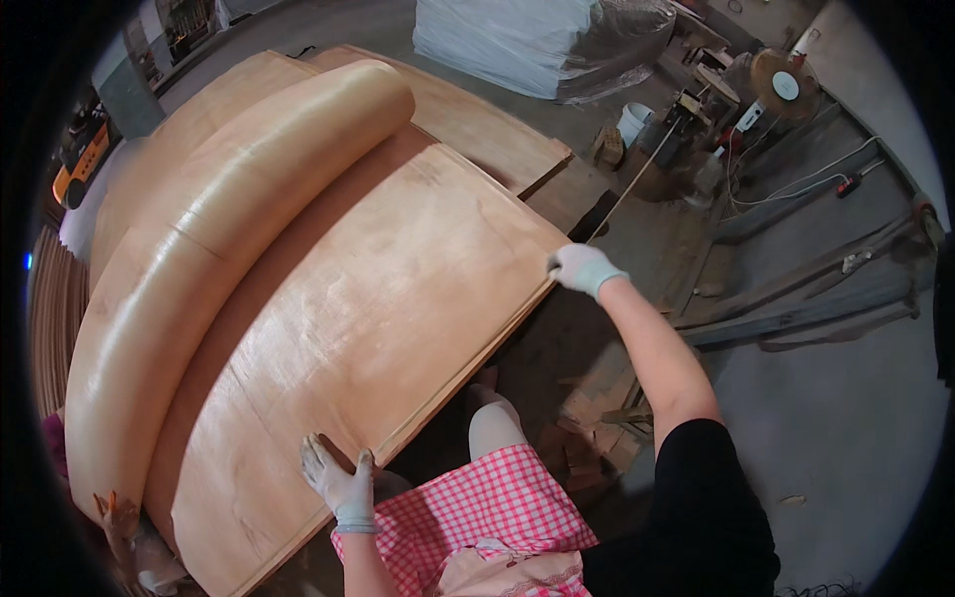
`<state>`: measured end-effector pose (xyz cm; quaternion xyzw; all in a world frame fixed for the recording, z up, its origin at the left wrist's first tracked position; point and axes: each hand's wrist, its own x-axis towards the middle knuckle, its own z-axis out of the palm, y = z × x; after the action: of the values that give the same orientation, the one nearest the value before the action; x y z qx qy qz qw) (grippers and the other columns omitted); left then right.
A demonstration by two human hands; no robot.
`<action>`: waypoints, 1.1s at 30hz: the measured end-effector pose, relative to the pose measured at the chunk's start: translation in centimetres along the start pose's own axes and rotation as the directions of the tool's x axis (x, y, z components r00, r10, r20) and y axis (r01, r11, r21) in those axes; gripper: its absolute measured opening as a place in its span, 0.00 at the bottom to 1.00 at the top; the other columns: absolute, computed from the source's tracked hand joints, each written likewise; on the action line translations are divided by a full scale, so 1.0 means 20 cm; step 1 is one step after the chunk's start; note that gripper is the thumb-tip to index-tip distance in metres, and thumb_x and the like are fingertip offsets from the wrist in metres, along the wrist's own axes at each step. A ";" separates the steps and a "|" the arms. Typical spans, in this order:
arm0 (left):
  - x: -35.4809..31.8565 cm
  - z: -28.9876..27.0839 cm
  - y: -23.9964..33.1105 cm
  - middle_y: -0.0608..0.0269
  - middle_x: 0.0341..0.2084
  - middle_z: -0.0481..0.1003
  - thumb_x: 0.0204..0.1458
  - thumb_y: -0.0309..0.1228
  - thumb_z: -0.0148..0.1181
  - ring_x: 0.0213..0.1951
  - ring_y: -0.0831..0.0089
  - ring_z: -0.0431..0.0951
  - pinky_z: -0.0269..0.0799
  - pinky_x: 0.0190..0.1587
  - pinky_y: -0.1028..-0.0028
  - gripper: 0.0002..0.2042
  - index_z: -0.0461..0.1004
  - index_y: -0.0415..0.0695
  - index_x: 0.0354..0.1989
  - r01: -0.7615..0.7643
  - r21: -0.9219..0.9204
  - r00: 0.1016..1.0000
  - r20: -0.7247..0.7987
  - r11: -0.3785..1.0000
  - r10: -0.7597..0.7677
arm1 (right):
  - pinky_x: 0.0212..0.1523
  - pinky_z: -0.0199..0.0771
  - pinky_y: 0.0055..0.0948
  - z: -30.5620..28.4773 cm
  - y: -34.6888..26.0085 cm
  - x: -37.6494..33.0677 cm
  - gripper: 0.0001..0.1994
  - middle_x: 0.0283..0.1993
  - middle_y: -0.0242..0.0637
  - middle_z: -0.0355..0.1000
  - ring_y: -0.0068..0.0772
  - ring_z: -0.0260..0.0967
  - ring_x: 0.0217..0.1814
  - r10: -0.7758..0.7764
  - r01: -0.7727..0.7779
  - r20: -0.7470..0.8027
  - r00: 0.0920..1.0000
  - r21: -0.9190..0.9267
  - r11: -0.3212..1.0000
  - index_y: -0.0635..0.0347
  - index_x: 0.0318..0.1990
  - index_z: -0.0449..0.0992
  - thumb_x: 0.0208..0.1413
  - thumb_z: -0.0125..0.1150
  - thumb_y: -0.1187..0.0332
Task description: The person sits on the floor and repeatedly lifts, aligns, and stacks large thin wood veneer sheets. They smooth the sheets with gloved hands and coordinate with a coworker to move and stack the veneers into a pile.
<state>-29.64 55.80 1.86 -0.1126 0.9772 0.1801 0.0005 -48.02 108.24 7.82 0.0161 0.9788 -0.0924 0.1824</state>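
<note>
A wide, thin wood veneer sheet (398, 269) lies on a stack of sheets in front of me, its far part bent up and over into a long, glossy roll (214, 224). My left hand (340, 485), in a whitish work glove, rests at the near edge with its fingers spread. At the right corner, my right hand (585, 269), gloved too, has its fingers curled closed on the sheet's edge; its fingertips are partly hidden. By the roll's near left end is another person's hand (119, 515), with orange on the fingertips.
More wood sheets (468, 134) extend behind the roll. Plastic-wrapped goods (517, 45) stand at the back. To the right are a white bucket (634, 121), a machine with a round disc (784, 85) and loose cables. Wood scraps (597, 428) lie below the stack's near edge.
</note>
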 end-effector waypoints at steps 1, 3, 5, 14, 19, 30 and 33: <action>-0.01 -0.01 0.00 0.44 0.75 0.52 0.46 0.46 0.72 0.76 0.51 0.47 0.38 0.77 0.55 0.51 0.51 0.36 0.75 0.000 0.007 1.000 0.000 1.000 0.000 | 0.53 0.76 0.44 -0.01 0.06 0.04 0.14 0.47 0.47 0.80 0.50 0.77 0.52 0.059 -0.059 -0.005 0.998 -0.048 0.997 0.54 0.46 0.83 0.56 0.62 0.60; -0.01 -0.01 0.00 0.44 0.74 0.52 0.47 0.46 0.72 0.76 0.49 0.48 0.39 0.77 0.54 0.50 0.52 0.37 0.75 -0.004 0.023 1.000 -0.005 1.000 0.004 | 0.53 0.76 0.45 0.05 0.13 0.11 0.14 0.48 0.47 0.80 0.51 0.77 0.52 0.112 -0.112 -0.012 0.994 -0.014 0.994 0.53 0.46 0.83 0.56 0.62 0.60; 0.00 0.00 -0.01 0.43 0.74 0.53 0.47 0.46 0.72 0.76 0.49 0.48 0.40 0.77 0.54 0.49 0.53 0.36 0.74 -0.023 0.038 0.999 -0.022 0.999 0.024 | 0.54 0.76 0.45 0.11 0.20 0.16 0.15 0.49 0.49 0.80 0.52 0.76 0.53 0.220 -0.215 -0.054 0.974 0.079 0.973 0.54 0.47 0.83 0.56 0.62 0.60; -0.09 0.03 -0.04 0.39 0.62 0.67 0.43 0.34 0.73 0.66 0.43 0.63 0.58 0.68 0.49 0.33 0.69 0.37 0.59 -0.137 -0.161 0.937 -0.340 0.977 0.075 | 0.49 0.76 0.43 0.42 -0.32 -0.31 0.17 0.43 0.56 0.80 0.53 0.78 0.45 0.252 0.126 -0.488 0.836 0.617 0.777 0.69 0.44 0.79 0.61 0.64 0.59; -0.38 -0.21 0.35 0.53 0.39 0.79 0.47 0.39 0.74 0.44 0.54 0.80 0.76 0.48 0.58 0.18 0.78 0.44 0.43 -0.489 -0.445 0.872 -0.208 0.751 0.444 | 0.51 0.74 0.27 0.59 -1.15 -0.98 0.10 0.43 0.41 0.78 0.26 0.74 0.45 -0.221 0.155 -0.064 0.973 0.892 0.425 0.65 0.45 0.78 0.61 0.64 0.70; -0.75 -0.42 -0.06 0.61 0.30 0.78 0.49 0.25 0.67 0.34 0.71 0.77 0.73 0.37 0.72 0.07 0.82 0.40 0.36 -0.136 -0.900 0.990 -0.140 0.414 0.020 | 0.67 0.67 0.35 0.56 -1.89 -1.51 0.20 0.67 0.49 0.66 0.37 0.68 0.65 -0.569 0.167 -0.069 0.820 0.978 0.123 0.69 0.57 0.69 0.65 0.63 0.65; -0.81 -0.44 -0.18 0.62 0.31 0.79 0.53 0.23 0.66 0.35 0.74 0.78 0.74 0.39 0.74 0.04 0.81 0.40 0.36 0.014 -0.957 0.999 -0.001 0.290 -0.051 | 0.68 0.67 0.36 0.63 -1.98 -1.54 0.27 0.67 0.50 0.65 0.38 0.66 0.68 -0.586 0.136 -0.021 0.810 0.979 0.153 0.71 0.69 0.59 0.69 0.58 0.65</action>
<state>-12.73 52.99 9.55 -0.1133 0.6750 0.7249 -0.0783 -17.50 67.07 14.30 -0.1354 0.6346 -0.7057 0.2845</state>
